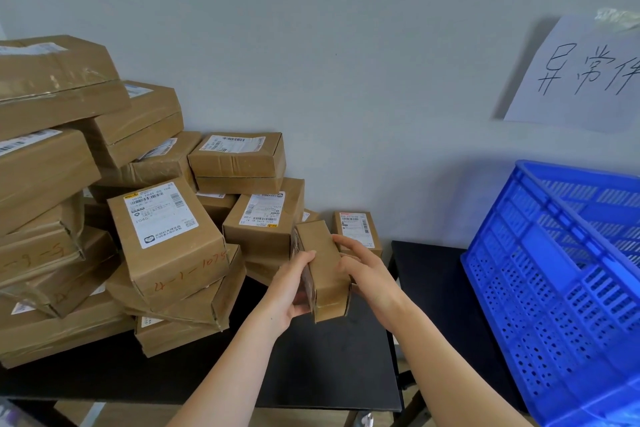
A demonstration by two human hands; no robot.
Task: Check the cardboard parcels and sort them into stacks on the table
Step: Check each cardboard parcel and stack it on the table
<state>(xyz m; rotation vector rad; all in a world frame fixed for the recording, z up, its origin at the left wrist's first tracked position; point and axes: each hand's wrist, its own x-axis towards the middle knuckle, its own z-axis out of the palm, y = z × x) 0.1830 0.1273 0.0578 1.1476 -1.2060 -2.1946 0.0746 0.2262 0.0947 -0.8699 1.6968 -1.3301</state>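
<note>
A small brown cardboard parcel (323, 267) is held on edge above the black table (332, 367), tilted, its labelled face turned left. My left hand (292, 282) grips its left side with the thumb on top. My right hand (363, 265) holds the right side, fingers curled over the top edge. Behind them a heap of taped, labelled parcels (166, 236) fills the table's left half. One small labelled parcel (356, 229) sits just behind my right hand.
A blue perforated plastic crate (568, 288) stands on a second black table (436, 281) at the right. A handwritten paper sign (581, 76) is taped to the grey wall. A narrow gap separates the two tables.
</note>
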